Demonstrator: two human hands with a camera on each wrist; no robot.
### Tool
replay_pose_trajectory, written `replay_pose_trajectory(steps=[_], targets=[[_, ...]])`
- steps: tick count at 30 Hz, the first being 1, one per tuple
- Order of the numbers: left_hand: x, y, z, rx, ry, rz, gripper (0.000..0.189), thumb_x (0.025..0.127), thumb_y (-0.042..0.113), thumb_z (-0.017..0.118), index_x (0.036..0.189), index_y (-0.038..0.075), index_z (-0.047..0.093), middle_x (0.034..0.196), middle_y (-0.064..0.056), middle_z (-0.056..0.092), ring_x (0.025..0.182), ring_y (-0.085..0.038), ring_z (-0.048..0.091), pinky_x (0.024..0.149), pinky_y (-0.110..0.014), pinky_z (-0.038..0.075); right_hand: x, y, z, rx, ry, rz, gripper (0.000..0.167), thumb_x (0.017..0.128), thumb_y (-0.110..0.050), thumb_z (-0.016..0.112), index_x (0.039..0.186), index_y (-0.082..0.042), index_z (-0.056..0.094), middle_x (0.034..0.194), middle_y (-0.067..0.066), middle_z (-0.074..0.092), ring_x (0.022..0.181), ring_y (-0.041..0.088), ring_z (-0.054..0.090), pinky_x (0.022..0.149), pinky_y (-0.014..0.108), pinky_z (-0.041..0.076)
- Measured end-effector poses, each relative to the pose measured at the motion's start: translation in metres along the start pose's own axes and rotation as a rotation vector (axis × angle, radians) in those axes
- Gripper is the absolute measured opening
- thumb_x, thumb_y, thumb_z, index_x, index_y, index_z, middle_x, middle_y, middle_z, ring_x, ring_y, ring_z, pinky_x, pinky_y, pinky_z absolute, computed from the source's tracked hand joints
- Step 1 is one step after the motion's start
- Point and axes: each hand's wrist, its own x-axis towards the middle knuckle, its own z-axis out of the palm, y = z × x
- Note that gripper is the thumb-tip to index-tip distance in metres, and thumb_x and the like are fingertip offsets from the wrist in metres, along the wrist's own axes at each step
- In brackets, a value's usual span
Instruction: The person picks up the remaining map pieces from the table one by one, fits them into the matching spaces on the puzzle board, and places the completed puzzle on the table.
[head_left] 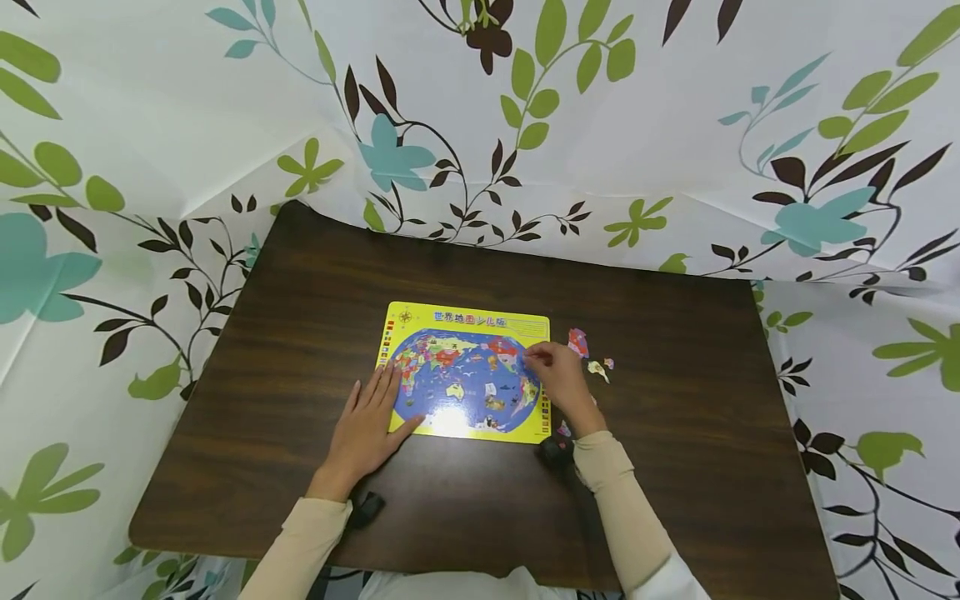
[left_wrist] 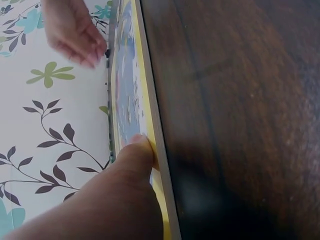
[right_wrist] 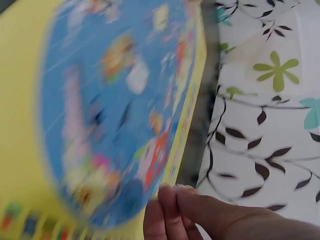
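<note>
A yellow-bordered world map puzzle board [head_left: 465, 310] with a blue ocean lies flat on the table. My left hand [head_left: 367, 429] rests on its left edge with fingers spread. In the left wrist view, the left thumb [left_wrist: 132, 157] presses the board's near border. My right hand [head_left: 558, 379] is over the board's right side, thumb and fingertips pinched together. In the right wrist view, a tiny pale edge shows between the right hand's fingertips [right_wrist: 165, 200]; most of that small piece is hidden. Loose puzzle pieces lie right of the board, including a red-purple one [head_left: 577, 342] and a pale yellow one [head_left: 597, 369].
The dark wooden table [head_left: 697, 433] reaches out on both sides of the board. Another small loose piece [head_left: 564, 429] lies by the right wrist, beside a black wrist camera [head_left: 555, 452]. A leaf-patterned cloth [head_left: 465, 125] hangs behind the table and at its sides.
</note>
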Motion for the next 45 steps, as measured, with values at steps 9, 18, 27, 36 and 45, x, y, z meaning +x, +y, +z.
replay_pose_trajectory(steps=[9,18,27,36,45], targets=[[0.002,-0.002,0.002,0.006,-0.007,0.017,0.094,0.100,0.061,0.055,0.166,0.007,0.016,0.173,-0.010,0.012,0.160,-0.029,0.009,0.127,-0.054,0.001,0.028,-0.015,0.030,0.231,-0.037,0.095,0.014,0.096,-0.004,0.073,0.104,0.007,0.075,0.095,0.019,0.075,0.086,0.028,0.076,0.077,0.035,0.063],[-0.001,-0.004,-0.001,0.014,-0.016,-0.009,0.094,0.100,0.061,0.055,0.166,0.007,0.015,0.173,-0.010,0.010,0.160,-0.029,0.006,0.127,-0.053,-0.001,0.040,-0.027,0.044,0.087,-0.047,0.116,0.011,0.097,-0.006,0.073,0.096,0.002,0.079,0.088,0.015,0.075,0.076,0.024,0.072,0.068,0.032,0.059],[0.001,-0.004,0.000,0.021,-0.001,-0.002,0.093,0.100,0.060,0.055,0.166,0.006,0.016,0.173,-0.010,0.012,0.160,-0.030,0.008,0.127,-0.054,0.000,0.047,-0.036,0.046,-0.029,-0.046,0.108,0.011,0.094,-0.009,0.076,0.093,0.000,0.081,0.089,0.013,0.076,0.078,0.023,0.068,0.068,0.034,0.055],[0.001,-0.002,0.007,0.011,0.016,0.003,0.093,0.100,0.062,0.053,0.166,0.007,0.016,0.173,-0.010,0.013,0.160,-0.030,0.009,0.127,-0.055,0.000,0.039,-0.035,0.055,-0.036,0.038,0.061,0.009,0.095,-0.005,0.075,0.091,0.000,0.080,0.087,0.013,0.076,0.074,0.025,0.071,0.068,0.040,0.058],[0.000,-0.002,0.007,-0.002,0.034,0.001,0.093,0.100,0.060,0.055,0.166,0.007,0.017,0.173,-0.012,0.015,0.159,-0.033,0.011,0.126,-0.057,0.002,0.032,-0.026,0.034,-0.027,0.129,-0.032,0.017,0.095,-0.001,0.070,0.109,0.003,0.078,0.103,0.018,0.076,0.093,0.032,0.073,0.079,0.046,0.060]])
